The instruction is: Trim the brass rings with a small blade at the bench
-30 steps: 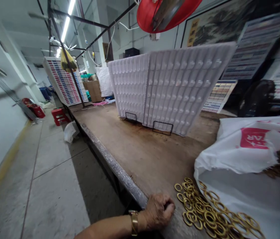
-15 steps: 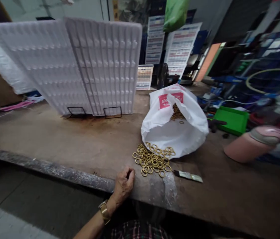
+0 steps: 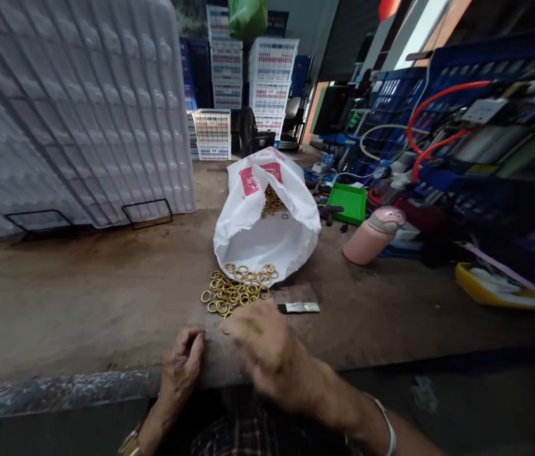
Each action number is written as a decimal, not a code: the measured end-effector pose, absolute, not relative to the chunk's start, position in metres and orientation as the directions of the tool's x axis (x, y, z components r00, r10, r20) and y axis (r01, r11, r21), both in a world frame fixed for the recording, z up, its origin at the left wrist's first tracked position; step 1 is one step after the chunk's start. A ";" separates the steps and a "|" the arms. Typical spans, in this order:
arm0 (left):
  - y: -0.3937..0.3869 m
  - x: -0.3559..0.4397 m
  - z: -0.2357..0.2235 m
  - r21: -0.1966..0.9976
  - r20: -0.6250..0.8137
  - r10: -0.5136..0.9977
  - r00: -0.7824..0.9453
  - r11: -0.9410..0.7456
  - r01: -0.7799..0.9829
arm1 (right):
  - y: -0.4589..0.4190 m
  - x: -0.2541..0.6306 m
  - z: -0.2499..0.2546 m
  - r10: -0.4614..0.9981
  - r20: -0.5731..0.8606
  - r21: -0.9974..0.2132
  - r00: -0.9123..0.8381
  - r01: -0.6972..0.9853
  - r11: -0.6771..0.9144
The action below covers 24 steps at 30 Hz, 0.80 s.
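A loose heap of brass-coloured rings (image 3: pixel 233 292) lies on the brown tabletop at the mouth of a white sack (image 3: pixel 267 244). More rings show through a tear higher up in the sack. My right hand (image 3: pixel 271 354) is over the near side of the heap, blurred, its fingers drawn together at the closest rings; whatever they pinch is hidden. Curled on the table near its front edge, my left hand (image 3: pixel 182 362) has the thumb against the bent fingers, and its inside cannot be seen. A flat brush (image 3: pixel 301 307) with a pale handle lies right of the rings.
Ribbed translucent plastic trays (image 3: pixel 119 107) stand upright in black wire stands (image 3: pixel 147 212) at the left. To the right are a pink bottle (image 3: pixel 372 235), a green tray (image 3: pixel 349 202) and a yellow tray (image 3: pixel 499 294). White crates (image 3: pixel 273 79) are stacked behind.
My right hand has come into view and reached to the rings. The view has swung right, so the sack and trays appear further left. My left hand stays curled by the table edge.
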<state>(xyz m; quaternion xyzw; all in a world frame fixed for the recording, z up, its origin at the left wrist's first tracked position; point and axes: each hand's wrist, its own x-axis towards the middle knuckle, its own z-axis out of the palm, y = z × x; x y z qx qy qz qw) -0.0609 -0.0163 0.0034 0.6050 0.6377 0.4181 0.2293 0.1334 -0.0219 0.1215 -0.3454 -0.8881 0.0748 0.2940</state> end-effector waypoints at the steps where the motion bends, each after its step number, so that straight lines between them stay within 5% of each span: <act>1: -0.016 -0.061 0.005 0.821 0.207 0.966 -0.152 -0.087 0.564 | -0.010 0.149 0.104 0.737 0.477 -0.320 -0.479 0.686 0.653; 6: 0.006 -0.060 0.012 0.853 0.166 0.975 -0.145 -0.068 0.518 | 0.010 0.231 0.016 0.931 0.353 -0.141 -0.094 0.978 0.152; 10: 0.041 -0.046 0.023 0.800 0.295 0.953 -0.071 -0.206 0.564 | 0.006 0.249 -0.010 0.929 0.350 -0.105 -0.122 0.980 0.168; 15: 0.086 0.006 0.039 0.642 0.452 0.852 0.265 -0.517 0.567 | 0.009 0.239 -0.011 0.886 0.448 -0.174 -0.124 0.959 0.222; 24: 0.151 0.086 0.030 0.353 0.210 0.718 0.664 -0.689 0.633 | 0.013 0.243 -0.018 0.868 0.496 -0.356 0.026 0.918 0.176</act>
